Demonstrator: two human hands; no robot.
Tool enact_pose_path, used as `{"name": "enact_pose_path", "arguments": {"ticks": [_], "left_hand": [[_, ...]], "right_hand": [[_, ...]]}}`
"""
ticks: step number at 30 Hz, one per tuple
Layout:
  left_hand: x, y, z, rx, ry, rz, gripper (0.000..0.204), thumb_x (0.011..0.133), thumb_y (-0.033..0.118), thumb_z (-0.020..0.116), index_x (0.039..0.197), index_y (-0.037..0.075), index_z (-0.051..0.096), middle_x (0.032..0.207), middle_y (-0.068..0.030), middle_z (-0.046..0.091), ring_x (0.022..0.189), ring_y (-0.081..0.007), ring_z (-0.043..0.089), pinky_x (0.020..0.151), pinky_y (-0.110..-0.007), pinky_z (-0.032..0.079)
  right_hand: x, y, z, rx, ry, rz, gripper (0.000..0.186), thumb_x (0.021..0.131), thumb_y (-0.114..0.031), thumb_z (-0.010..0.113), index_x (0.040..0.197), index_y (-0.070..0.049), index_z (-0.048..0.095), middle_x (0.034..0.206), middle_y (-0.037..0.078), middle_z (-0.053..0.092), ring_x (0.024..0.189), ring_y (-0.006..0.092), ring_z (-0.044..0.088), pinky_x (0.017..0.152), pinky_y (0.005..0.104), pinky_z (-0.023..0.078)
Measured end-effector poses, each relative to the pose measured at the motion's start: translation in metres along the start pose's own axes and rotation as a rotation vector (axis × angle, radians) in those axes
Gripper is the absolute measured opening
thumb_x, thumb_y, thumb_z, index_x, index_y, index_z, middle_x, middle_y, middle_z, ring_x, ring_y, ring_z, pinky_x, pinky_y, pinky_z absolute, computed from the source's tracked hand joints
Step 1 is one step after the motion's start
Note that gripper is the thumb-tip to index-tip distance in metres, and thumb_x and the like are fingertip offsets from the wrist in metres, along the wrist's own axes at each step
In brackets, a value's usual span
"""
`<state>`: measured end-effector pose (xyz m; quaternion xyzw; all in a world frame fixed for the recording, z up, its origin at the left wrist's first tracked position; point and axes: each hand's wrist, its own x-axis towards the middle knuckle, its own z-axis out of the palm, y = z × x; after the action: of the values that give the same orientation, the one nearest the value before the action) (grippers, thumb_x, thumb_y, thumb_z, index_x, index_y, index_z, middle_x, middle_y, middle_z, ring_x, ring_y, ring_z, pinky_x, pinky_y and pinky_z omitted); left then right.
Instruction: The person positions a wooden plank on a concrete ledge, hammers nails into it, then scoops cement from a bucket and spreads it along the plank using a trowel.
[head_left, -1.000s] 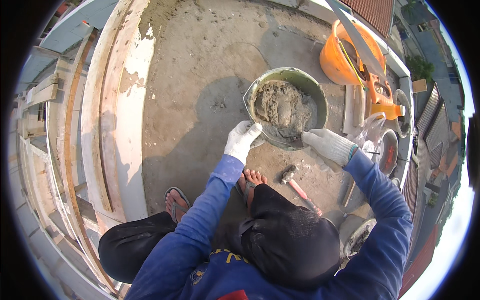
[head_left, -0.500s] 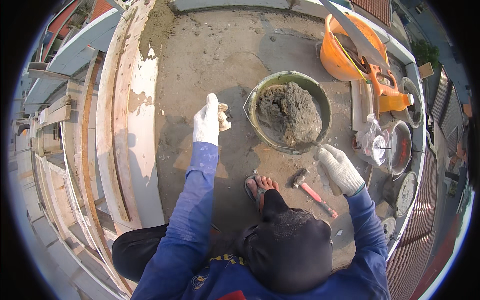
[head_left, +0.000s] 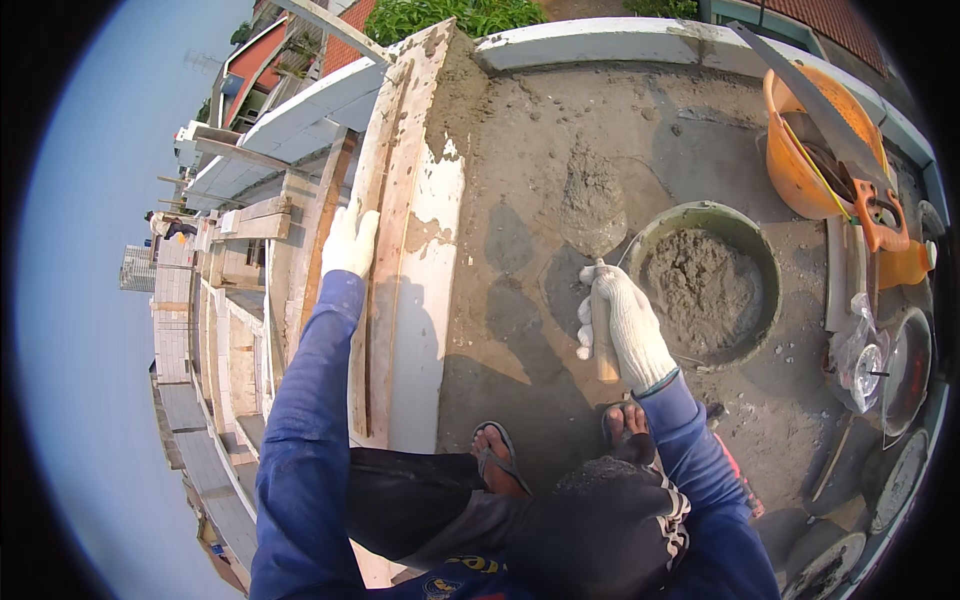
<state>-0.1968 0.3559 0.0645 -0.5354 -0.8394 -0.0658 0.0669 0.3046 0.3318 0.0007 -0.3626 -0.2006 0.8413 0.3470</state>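
Observation:
My right hand [head_left: 628, 325], in a white knit glove, is closed around the wooden handle of a trowel [head_left: 604, 340]. Grey mortar [head_left: 593, 190] is heaped on the trowel's blade, to the left of a dark green bucket [head_left: 766, 262]. More wet mortar [head_left: 698, 280] lies in that bucket. Far to the left, my gloved left hand [head_left: 350, 240] has its fingers stretched out against the long wooden planks [head_left: 398, 215] along the wall top. Nothing shows in it.
An orange tub [head_left: 790, 165] stands at the far right, with a handsaw [head_left: 835, 120] across it. Beside it are an orange bottle [head_left: 903, 265] and a clear plastic bag [head_left: 858, 350]. A red hammer handle [head_left: 738, 470] lies by my right forearm. The wall top drops away on the left.
My right hand has lifted the mortar-loaded trowel out of the bucket and moved left. My left hand has gone from above the floor to the planks. The view has swung left.

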Motion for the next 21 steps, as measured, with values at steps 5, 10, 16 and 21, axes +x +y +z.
{"name": "enact_pose_path", "arguments": {"ticks": [5, 10, 16, 21], "left_hand": [[-0.035, 0.001, 0.025, 0.156, -0.205, -0.113, 0.08, 0.111, 0.062, 0.052, 0.176, 0.018, 0.037, 0.179, -0.028, 0.032, 0.164, -0.0469, 0.034, 0.133, -0.057, 0.029], [-0.061, -0.017, 0.052, 0.1, -0.054, 0.041, 0.083, 0.112, 0.058, 0.053, 0.175, 0.007, 0.034, 0.178, -0.0306, 0.032, 0.165, -0.0457, 0.032, 0.134, -0.056, 0.025], [-0.063, 0.021, 0.036, 0.152, -0.089, -0.071, 0.078, 0.114, 0.048, 0.054, 0.176, 0.007, 0.033, 0.178, -0.0306, 0.034, 0.165, -0.0451, 0.034, 0.134, -0.051, 0.029], [-0.061, 0.011, 0.043, 0.16, -0.116, -0.066, 0.079, 0.113, 0.052, 0.053, 0.176, 0.008, 0.033, 0.178, -0.0308, 0.033, 0.163, -0.0466, 0.035, 0.133, -0.055, 0.027]], "right_hand": [[0.124, 0.005, 0.059, 0.181, 0.045, -0.12, 0.031, 0.115, -0.036, 0.061, 0.136, -0.013, 0.063, 0.088, 0.008, 0.066, 0.062, 0.0223, 0.068, 0.055, 0.0398, 0.062], [0.184, -0.063, 0.109, -0.023, 0.504, -0.657, 0.06, 0.111, -0.039, 0.067, 0.157, -0.001, 0.054, 0.104, 0.015, 0.076, 0.077, 0.0275, 0.077, 0.066, 0.0394, 0.062], [0.318, -0.082, 0.116, -0.399, 1.017, -0.813, 0.071, 0.107, -0.046, 0.07, 0.16, -0.001, 0.053, 0.136, 0.024, 0.076, 0.117, 0.0391, 0.077, 0.105, 0.0453, 0.058], [0.354, 0.031, 0.119, -0.985, 0.168, -0.595, 0.065, 0.106, -0.047, 0.069, 0.159, -0.012, 0.057, 0.138, 0.027, 0.074, 0.129, 0.0479, 0.071, 0.108, 0.0495, 0.056]]}}
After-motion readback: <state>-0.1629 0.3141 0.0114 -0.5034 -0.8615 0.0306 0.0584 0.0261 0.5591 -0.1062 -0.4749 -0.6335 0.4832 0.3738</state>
